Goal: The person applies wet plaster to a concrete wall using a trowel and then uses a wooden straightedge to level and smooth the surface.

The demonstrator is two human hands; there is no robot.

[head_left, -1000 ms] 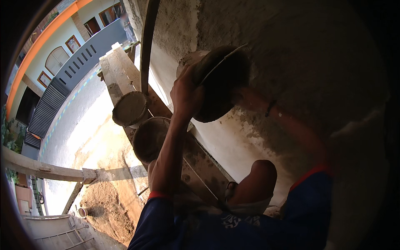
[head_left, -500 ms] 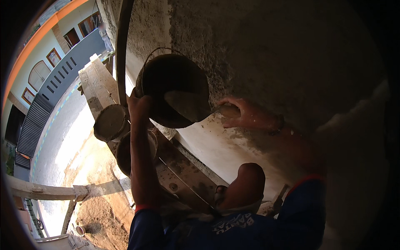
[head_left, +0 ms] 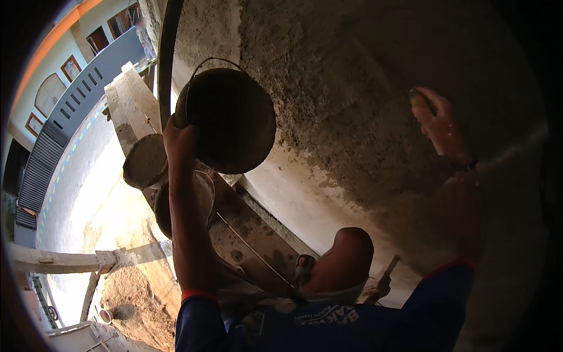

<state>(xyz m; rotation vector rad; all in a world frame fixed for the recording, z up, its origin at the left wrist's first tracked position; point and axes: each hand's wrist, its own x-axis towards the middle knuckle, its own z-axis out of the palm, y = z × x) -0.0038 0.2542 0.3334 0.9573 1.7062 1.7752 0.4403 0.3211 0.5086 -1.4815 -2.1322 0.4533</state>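
Note:
My left hand [head_left: 179,136] grips the left rim of a dark bucket [head_left: 261,141], which is tilted so that its shadowed mouth faces me. The bucket's thin wire handle [head_left: 218,60] stands up over the top. Out to the right, my right hand [head_left: 437,126] is closed around the handle of a trowel [head_left: 420,101], close to the wall. The trowel's blade does not show clearly here. Rough wet mortar [head_left: 316,111] covers the wall beside the bucket, with a smoother pale part [head_left: 293,193] below.
Two more buckets stand by my left forearm: one filled with grey mix [head_left: 145,161], one partly hidden [head_left: 202,190]. Scaffold planks [head_left: 237,240] run beneath me, and a dark upright pole [head_left: 166,64] rises at left. A sand heap [head_left: 138,305] lies below. A person [head_left: 143,41] stands far off.
My right hand has swung with the trowel from the bucket's mouth out to the right along the wall. The bucket in my left hand now faces me more squarely.

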